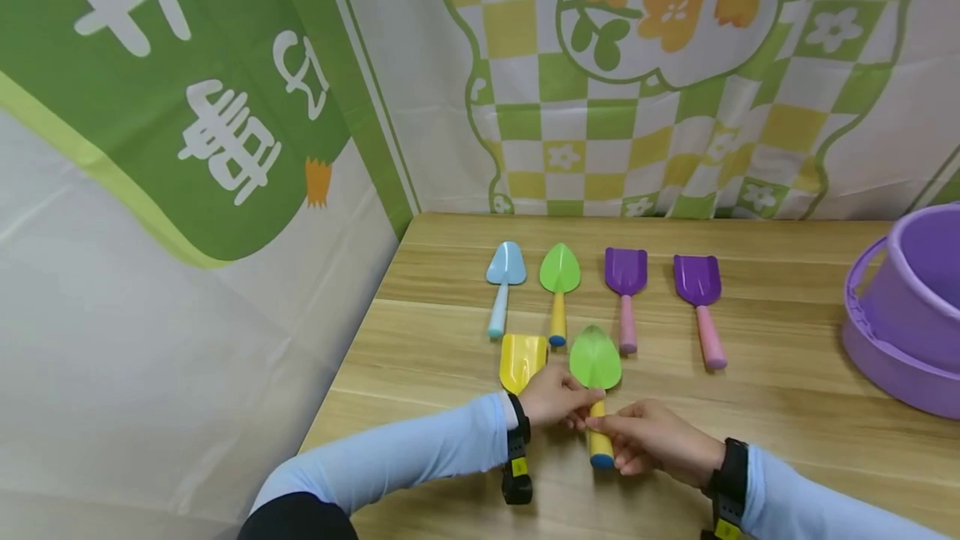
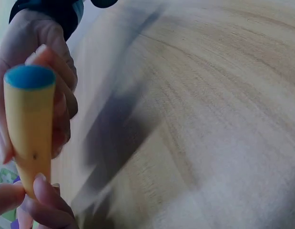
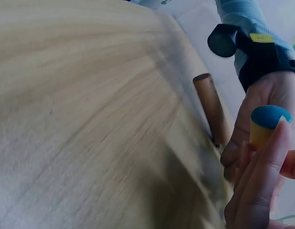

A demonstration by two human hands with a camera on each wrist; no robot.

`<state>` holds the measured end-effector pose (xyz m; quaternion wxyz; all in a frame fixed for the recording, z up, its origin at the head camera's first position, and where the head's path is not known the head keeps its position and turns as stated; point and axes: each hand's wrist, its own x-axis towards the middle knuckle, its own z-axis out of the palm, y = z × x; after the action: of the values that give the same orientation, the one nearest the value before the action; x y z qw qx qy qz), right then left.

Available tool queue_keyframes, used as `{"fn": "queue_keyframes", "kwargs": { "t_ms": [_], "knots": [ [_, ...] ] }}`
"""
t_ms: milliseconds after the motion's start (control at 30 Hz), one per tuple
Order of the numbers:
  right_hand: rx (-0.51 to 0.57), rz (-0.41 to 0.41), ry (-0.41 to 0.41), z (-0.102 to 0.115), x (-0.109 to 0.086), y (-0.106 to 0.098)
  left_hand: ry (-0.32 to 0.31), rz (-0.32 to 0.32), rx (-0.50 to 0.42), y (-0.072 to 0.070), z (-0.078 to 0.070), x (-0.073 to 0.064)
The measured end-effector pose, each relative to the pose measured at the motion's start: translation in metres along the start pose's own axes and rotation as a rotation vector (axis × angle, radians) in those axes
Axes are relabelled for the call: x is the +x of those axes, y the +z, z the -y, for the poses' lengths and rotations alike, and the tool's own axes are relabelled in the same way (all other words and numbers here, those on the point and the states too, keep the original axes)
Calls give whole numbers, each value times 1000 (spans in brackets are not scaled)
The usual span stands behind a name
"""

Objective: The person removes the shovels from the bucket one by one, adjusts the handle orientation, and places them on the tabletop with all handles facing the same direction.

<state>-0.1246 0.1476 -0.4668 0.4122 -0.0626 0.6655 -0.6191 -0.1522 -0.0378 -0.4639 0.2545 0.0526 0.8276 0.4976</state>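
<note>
Both hands hold one toy trowel with a green pointed blade and a yellow handle tipped in blue. My left hand pinches the handle close under the blade, and my right hand grips it lower down, near the blue end. In the left wrist view the handle rises toward the camera between the fingers of both hands. A yellow toy shovel lies beside the left hand, which covers its lower part in the head view; its brownish handle shows in the right wrist view.
Behind the hands lie a light-blue trowel, another green trowel and two purple shovels with pink handles, one left and one right. A purple bucket stands at the right. Printed cloth hangs behind the wooden table.
</note>
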Motion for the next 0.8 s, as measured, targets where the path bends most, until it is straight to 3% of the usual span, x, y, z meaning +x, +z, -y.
{"fn": "queue_keyframes", "kwargs": {
  "t_ms": [200, 433, 800],
  "knots": [
    [-21, -19, 3, -11, 6, 1, -11, 51, -43, 3, 4, -3],
    [-118, -2, 10, -18, 9, 2, -38, 79, -8, 5, 6, -6],
    [-168, 3, 0, -21, 12, 2, -69, 98, -5, 6, 4, -7]
  ]
}}
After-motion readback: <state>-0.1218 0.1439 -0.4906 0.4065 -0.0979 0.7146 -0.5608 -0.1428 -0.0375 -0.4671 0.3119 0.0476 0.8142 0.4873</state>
